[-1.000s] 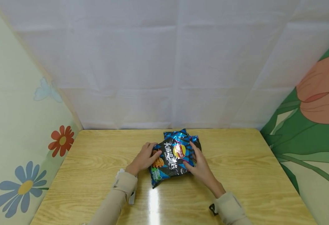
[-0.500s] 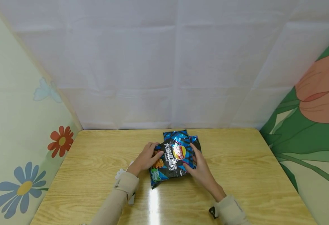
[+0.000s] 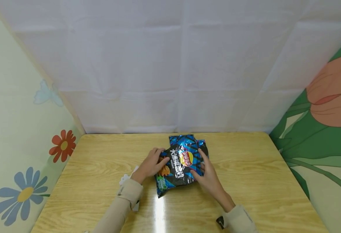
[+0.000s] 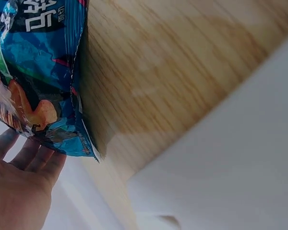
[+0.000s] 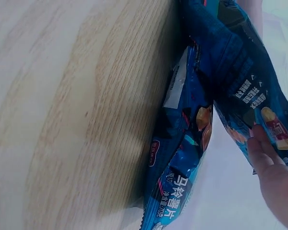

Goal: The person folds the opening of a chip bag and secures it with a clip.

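I am handling the black-and-blue upper chip bag (image 3: 177, 166) over the wood-grain surface (image 3: 246, 174), with both hands occupied. The left hand (image 3: 149, 164) is gripping the left edge of the bag: the thumb is resting on the front face, and the fingers are reaching behind the edge. The right hand (image 3: 211, 178) is gripping the right edge at a moderate spread; the thumb is pressing the front face below the yellow logo (image 3: 186, 158), and other fingers are touching the back. The upper chip bag is sitting between the two hands, in contact with both. The lower chip bag (image 5: 180, 153) is resting on the surface beneath it, projecting beyond its far right side. The right wrist view is showing a gap between the bags.
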Tool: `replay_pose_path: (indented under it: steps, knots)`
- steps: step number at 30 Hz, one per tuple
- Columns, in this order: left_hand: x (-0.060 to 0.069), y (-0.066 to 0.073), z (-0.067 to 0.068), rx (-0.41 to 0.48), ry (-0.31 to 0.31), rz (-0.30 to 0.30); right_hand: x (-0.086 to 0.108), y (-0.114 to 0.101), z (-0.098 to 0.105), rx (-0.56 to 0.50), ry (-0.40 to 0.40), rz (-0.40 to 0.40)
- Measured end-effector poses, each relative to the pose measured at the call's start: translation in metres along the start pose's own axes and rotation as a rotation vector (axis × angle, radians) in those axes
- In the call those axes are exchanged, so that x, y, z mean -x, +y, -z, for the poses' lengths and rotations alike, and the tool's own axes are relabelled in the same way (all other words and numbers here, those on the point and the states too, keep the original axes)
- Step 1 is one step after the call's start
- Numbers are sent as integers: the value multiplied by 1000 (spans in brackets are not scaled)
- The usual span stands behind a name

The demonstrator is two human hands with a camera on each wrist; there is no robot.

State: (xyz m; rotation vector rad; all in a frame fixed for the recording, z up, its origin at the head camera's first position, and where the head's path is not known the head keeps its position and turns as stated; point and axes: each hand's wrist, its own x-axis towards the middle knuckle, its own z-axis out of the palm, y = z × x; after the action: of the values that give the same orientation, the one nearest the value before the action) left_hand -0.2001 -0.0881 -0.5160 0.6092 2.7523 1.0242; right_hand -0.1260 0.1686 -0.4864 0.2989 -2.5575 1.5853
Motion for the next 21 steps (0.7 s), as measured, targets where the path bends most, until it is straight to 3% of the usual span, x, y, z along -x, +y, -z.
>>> replay_pose_path:
  steps: [8, 15, 21]
  knots:
    - [3, 1, -6, 18, 49, -3, 4, -3, 2, -15, 4, -25]
    - [8, 5, -7, 31, 48, 27, 7, -5, 1, -79, 8, -52]
    - [12, 6, -7, 17, 74, 14, 9, -8, 1, -94, 12, -59]
